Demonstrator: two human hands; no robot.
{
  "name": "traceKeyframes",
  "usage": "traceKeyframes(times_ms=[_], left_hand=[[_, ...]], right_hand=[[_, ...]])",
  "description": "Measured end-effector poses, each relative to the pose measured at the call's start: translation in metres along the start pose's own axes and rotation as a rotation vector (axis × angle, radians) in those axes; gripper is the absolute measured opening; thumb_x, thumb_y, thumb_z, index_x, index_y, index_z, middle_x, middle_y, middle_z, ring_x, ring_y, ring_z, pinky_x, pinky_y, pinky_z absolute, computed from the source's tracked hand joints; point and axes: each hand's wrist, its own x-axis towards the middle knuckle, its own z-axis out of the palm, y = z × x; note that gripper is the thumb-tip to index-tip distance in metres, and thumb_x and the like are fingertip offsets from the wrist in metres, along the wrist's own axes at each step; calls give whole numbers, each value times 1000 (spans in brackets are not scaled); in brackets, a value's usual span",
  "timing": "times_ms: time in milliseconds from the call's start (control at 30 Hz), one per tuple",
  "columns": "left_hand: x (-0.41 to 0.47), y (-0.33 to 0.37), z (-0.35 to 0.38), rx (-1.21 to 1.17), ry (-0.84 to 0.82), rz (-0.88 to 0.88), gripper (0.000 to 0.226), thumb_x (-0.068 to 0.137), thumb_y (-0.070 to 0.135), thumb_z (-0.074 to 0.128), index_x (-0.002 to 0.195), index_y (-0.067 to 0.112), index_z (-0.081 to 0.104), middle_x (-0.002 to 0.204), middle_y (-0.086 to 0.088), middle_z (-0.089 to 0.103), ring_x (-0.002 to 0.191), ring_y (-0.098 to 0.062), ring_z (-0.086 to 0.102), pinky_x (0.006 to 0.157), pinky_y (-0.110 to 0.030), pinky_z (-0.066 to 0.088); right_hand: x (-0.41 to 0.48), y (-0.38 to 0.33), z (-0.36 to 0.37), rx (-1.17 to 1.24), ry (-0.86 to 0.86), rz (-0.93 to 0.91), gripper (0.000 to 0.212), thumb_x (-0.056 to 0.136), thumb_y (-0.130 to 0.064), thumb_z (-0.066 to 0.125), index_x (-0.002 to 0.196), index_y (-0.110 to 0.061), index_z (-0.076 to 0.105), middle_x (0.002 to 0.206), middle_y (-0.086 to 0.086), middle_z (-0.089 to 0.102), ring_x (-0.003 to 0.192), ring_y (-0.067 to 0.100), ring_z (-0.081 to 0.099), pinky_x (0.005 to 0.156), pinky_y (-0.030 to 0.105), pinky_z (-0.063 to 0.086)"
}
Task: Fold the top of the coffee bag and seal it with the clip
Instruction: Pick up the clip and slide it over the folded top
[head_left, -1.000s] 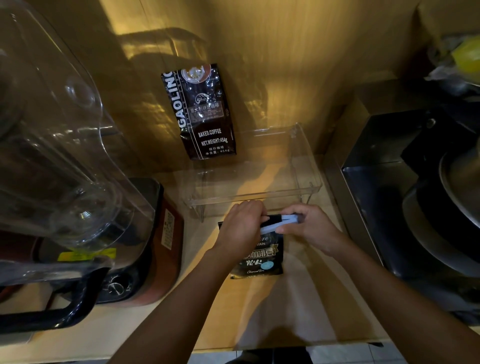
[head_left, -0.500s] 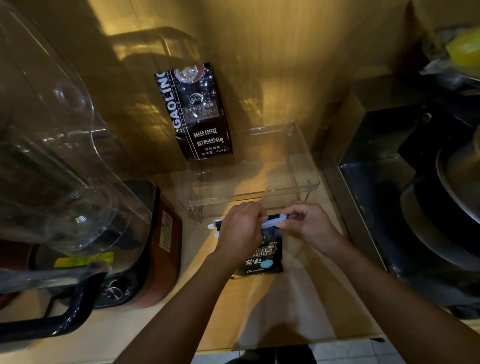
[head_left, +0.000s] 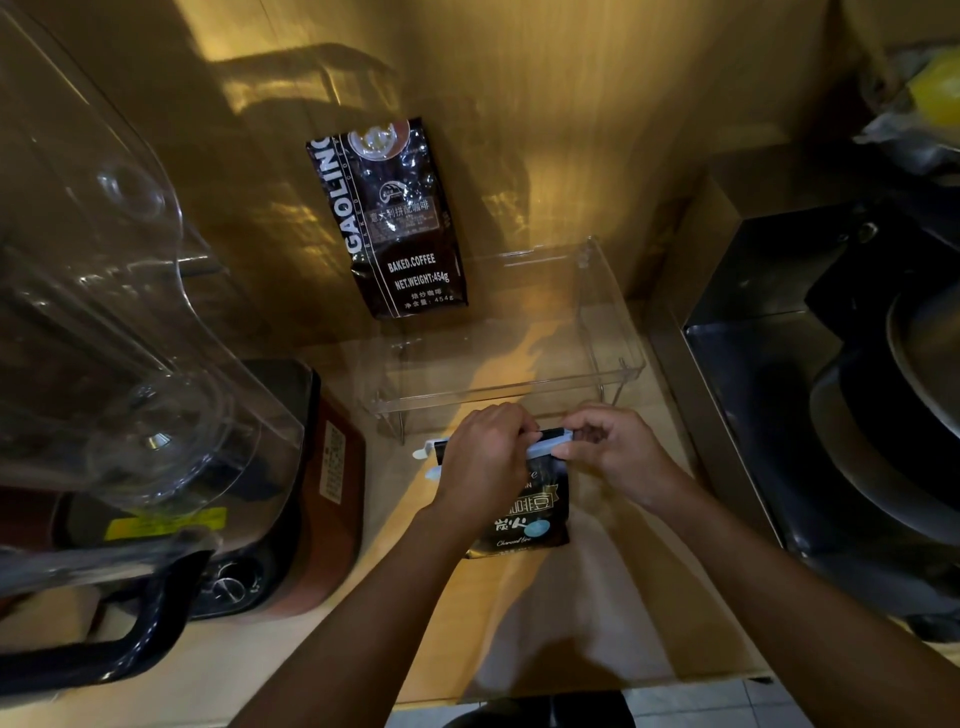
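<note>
A small black coffee bag (head_left: 535, 517) lies flat on the wooden counter with its top pointing away from me. A long pale blue clip (head_left: 545, 446) runs across the folded top of the bag, and its two left ends (head_left: 427, 457) stick out past the bag's left edge. My left hand (head_left: 480, 462) covers the left half of the bag top and presses on the clip. My right hand (head_left: 610, 449) pinches the clip's right end at the bag's top right corner. The fold under my hands is hidden.
A larger black coffee bag (head_left: 389, 218) leans on the back wall. A clear acrylic shelf (head_left: 519, 384) stands just behind my hands. A blender with a clear jug (head_left: 119, 338) fills the left. A dark sink with pans (head_left: 841, 415) lies to the right.
The clip has slid leftward along the bag top: its left ends now stick out past the bag. My right hand moved in to the bag's right corner.
</note>
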Motion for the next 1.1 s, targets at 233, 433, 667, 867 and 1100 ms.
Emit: traceKeyframes(times_ms=[233,433,667,867,1100], left_hand=[[2,-8,-14,48,-50,51,7,84,20,58,81,14,59,84,-5,65,81,-20,53,69,-29,31],[3,-13,-23,34,-84,60,6,83,11,58,79,8,60,84,-12,65,81,-25,56,72,-35,42],[3,-14,-24,14,-101,53,5,83,13,58,81,9,60,86,-9,66,81,-25,57,71,-38,45],[4,-20,-29,45,-288,18,38,77,33,67,110,19,54,107,-3,66,95,-20,57,78,-34,45],[3,-18,-26,85,-230,27,24,80,27,63,101,15,60,101,-8,65,95,-24,52,79,-38,44]], right_hand=[[0,-2,3,-33,-8,-20,12,72,1,67,74,-10,61,69,-3,51,65,12,45,60,23,38],[1,-4,5,-1,-16,1,15,73,-2,67,75,-15,62,70,-1,51,65,10,45,59,15,38],[-1,-3,8,19,8,3,29,72,2,66,68,-25,57,68,-1,49,61,5,44,57,13,37],[-2,-5,9,28,27,-17,33,71,5,66,69,-26,57,67,-2,49,60,0,44,57,11,37],[-4,-11,8,-1,4,-2,29,73,2,66,69,-26,57,73,4,50,67,15,45,61,22,38]])
